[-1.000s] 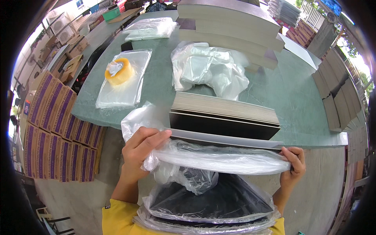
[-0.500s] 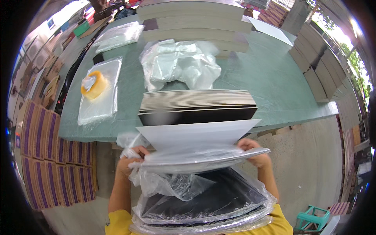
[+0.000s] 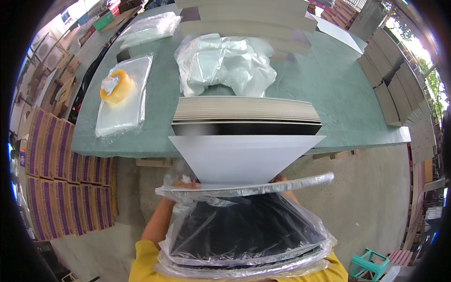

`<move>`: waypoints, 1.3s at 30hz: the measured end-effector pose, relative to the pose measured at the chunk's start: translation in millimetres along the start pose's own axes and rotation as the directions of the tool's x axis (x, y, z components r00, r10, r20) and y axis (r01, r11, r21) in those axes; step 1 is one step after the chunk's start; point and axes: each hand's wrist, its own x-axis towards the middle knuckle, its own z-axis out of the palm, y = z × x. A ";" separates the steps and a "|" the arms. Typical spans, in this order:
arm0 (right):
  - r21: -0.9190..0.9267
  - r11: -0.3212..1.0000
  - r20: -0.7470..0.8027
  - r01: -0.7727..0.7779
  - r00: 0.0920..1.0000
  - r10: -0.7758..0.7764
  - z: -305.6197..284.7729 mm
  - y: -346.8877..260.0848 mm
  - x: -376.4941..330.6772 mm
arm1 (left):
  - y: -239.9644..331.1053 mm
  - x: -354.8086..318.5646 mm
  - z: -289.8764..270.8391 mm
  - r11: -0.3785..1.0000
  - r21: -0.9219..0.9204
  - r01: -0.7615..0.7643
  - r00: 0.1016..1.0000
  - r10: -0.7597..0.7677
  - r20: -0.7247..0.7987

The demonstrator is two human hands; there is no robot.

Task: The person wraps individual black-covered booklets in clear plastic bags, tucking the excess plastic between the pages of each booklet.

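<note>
A white board [image 3: 246,155] slants down from the table edge, its lower end in a clear plastic bag [image 3: 263,187]. At the bag's left side my left hand [image 3: 187,183] has its fingers closed on gathered plastic. My right hand [image 3: 280,178] is closed at the board's right side, mostly hidden behind the bag's edge. Nearer my body lie black boards [image 3: 239,230] in clear plastic. Just beyond the white board, a stack of boards [image 3: 244,109] with pale edges and a black front face rests at the table's near edge.
On the green table [image 3: 324,94] are a crumpled plastic bundle [image 3: 225,63], flat clear bags [image 3: 134,105] with a yellow tape roll [image 3: 115,88] on top, and grey board stacks [image 3: 394,89] at right. Cartons [image 3: 66,202] stand left; a green stool [image 3: 369,264] is at lower right.
The white board now shows more of its face, and the bag's edge has risen at the right. Both hands have drawn inward behind the bag. The whole view has shifted slightly.
</note>
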 end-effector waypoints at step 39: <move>-0.025 0.870 0.890 0.492 0.408 -0.205 26.3 -182.5 -83.7 | 170.6 -28.1 117.1 0.377 0.383 -0.843 0.517 0.765 0.384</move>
